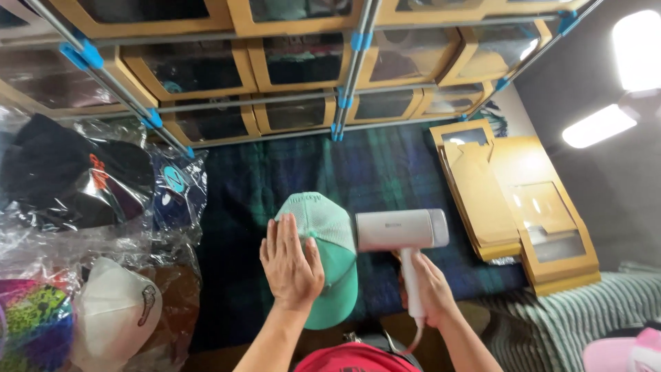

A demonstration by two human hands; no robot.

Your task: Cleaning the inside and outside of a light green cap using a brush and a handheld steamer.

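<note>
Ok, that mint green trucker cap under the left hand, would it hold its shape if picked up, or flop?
The mint green cap probably flops partly: its back panels look like open mesh. The brim looks like a flat, firm panel, so it likely stays stiff. It seems light, since the left hand rests flat on it on the plaid cloth.

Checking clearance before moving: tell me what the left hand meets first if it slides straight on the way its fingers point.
The left hand rests on the mint cap; past its crown, likely plaid cloth, then the shelved boxes.

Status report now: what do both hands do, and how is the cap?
Left hand flat on mint green cap. Right hand grips white handheld steamer, nozzle beside cap. Nothing between them.
</note>
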